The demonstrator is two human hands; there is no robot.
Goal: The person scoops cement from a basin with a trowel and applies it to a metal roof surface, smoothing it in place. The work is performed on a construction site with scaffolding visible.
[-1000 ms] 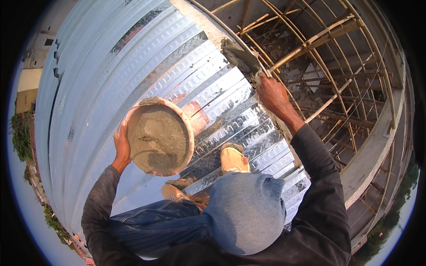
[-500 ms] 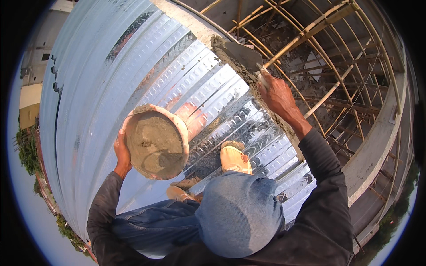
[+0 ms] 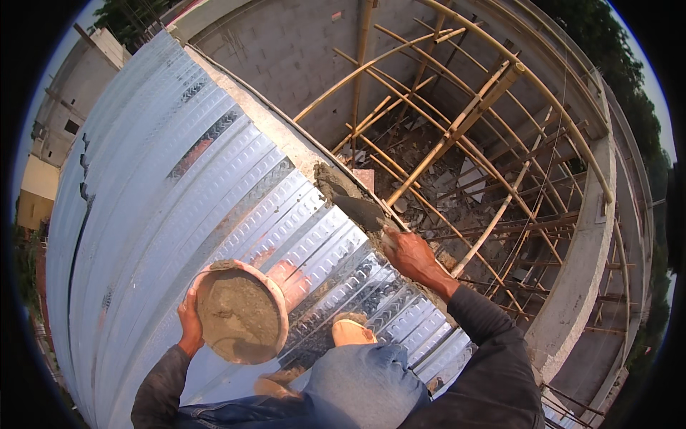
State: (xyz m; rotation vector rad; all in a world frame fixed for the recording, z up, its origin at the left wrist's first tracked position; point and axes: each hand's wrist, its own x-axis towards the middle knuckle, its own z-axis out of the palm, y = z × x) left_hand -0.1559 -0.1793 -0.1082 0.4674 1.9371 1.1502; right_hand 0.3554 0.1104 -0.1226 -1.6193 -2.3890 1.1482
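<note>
My left hand grips the side of a round pinkish bowl, its thumb and palm against the outer wall. Grey wet mortar fills much of the bowl. Farther to the right, my right hand is closed round the handle of a trowel. The flat grey blade lies over a strip of fresh mortar along the wall's top edge, where the metal sheets end. The handle is mostly hidden by my fingers.
Ribbed shiny metal decking spreads under me, with my shoe on it. Beyond the wall edge there is a deep drop with bamboo poles and rubble. A curved concrete beam stands at the right.
The view has tilted up, showing more of the far wall and scaffolding. The trowel blade has come back along the mortar strip and now lies flatter over it. Both hands keep their holds.
</note>
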